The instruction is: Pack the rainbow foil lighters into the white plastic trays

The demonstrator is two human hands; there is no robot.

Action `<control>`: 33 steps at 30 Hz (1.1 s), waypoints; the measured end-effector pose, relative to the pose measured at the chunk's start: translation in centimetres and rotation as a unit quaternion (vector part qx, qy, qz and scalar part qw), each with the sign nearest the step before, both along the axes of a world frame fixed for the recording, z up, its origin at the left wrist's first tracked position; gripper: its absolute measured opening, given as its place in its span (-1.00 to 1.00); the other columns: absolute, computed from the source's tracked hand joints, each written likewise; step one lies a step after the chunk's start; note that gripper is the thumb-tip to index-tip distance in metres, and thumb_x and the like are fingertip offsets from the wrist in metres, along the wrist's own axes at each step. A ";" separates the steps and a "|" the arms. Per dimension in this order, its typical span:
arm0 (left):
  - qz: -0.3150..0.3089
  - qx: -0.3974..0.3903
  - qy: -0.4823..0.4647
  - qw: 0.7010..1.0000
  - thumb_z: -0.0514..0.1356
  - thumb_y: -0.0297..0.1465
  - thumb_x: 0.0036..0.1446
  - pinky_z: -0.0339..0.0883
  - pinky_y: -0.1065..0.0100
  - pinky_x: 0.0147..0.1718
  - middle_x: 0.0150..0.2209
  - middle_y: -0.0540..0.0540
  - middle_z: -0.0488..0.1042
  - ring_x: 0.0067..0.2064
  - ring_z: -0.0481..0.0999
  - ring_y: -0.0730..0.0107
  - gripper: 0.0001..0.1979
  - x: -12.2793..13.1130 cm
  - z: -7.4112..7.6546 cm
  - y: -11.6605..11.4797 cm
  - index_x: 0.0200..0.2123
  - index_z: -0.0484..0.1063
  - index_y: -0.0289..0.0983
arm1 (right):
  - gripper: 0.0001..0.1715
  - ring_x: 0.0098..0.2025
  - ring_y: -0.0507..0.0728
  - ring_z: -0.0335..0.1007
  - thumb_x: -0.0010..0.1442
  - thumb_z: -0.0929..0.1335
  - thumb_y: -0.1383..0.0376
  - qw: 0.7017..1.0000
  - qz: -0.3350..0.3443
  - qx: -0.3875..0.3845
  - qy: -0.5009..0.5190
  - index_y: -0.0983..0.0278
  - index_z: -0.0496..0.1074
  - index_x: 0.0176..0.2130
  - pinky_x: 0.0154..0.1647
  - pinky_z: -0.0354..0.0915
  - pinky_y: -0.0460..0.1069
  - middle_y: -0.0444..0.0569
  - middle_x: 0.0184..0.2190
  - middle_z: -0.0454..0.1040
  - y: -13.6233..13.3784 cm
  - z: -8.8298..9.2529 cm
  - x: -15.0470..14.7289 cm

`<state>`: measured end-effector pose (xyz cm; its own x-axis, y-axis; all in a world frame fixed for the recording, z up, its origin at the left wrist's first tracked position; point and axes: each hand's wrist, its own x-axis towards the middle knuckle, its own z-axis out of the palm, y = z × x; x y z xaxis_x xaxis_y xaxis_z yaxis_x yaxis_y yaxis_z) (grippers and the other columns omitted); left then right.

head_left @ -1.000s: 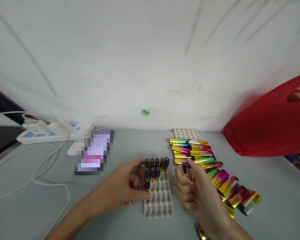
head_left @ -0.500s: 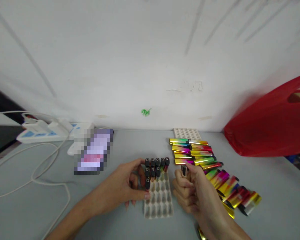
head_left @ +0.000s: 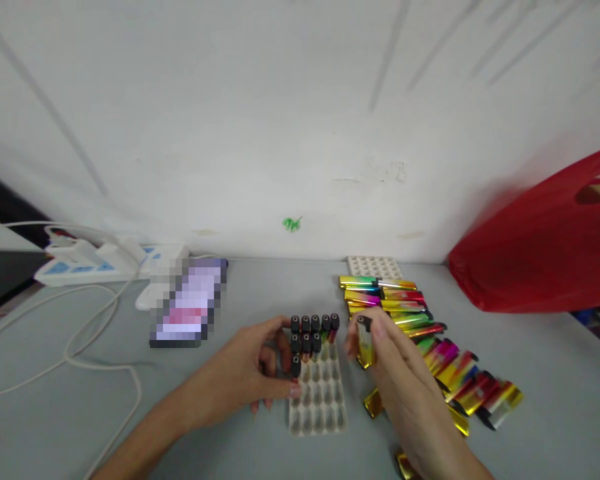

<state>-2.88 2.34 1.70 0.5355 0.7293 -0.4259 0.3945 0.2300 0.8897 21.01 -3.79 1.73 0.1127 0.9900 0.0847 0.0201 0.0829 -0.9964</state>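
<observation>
Now, right fingers: the right hand [head_left: 397, 367] is gripping one gold-foil tube [head_left: 365, 348], thumb and fingertips pinching its sides.
Gold-foil tube: is standing just right of the tray [head_left: 317, 403], apart from its right edge; left hand is lying across on the opposite side.
Long axis: is running near upright, slightly tilted, black end up.
Left fingers: the left hand [head_left: 233, 363] is spanning the tray's left edge, thumb and forefinger apart, touching there; how firmly, cannot tell.
Capped tubes [head_left: 315, 325]: are standing five in the tray's rear row, three in the second, one at left in the third.
Open cells: are facing up toward the tray's front edge.
Loose tubes [head_left: 405, 323]: are lying right of the tray.
Second tray [head_left: 375, 267]: is resting at the desk's [head_left: 260, 293] rear edge.
</observation>
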 end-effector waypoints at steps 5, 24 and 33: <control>-0.004 0.002 -0.002 1.000 0.60 -0.20 0.02 0.40 0.51 -0.64 -0.28 0.06 0.58 -0.52 0.46 0.52 -0.36 0.1 0.1 0.1 0.08 0.43 -0.23 | -0.68 -0.16 0.15 0.45 0.52 0.36 -0.04 0.999 0.024 0.015 -0.042 0.07 0.60 -0.03 -0.15 0.36 0.00 -0.11 -0.20 0.54 -0.2 0.8 0.4; -0.008 0.010 -0.003 1.000 0.58 -0.23 0.05 0.43 0.51 -0.63 -0.25 0.03 0.61 -0.51 0.48 0.50 -0.35 -0.1 -0.3 0.1 0.15 0.45 -0.20 | -0.80 -0.10 0.22 0.46 0.46 0.44 0.30 0.954 0.049 0.146 -0.257 0.04 0.59 0.04 -0.04 0.34 0.17 -0.14 -0.23 0.61 -0.3 0.7 0.3; -0.011 0.013 0.001 1.000 0.59 -0.17 0.02 0.43 0.48 -0.62 -0.24 0.01 0.60 -0.50 0.47 0.48 -0.35 0.1 0.1 0.1 0.09 0.44 -0.23 | -0.85 -0.10 0.25 0.43 0.48 0.42 0.28 0.940 0.047 0.152 -0.303 0.08 0.58 0.01 -0.01 0.31 0.20 -0.10 -0.23 0.59 -0.4 1.2 0.5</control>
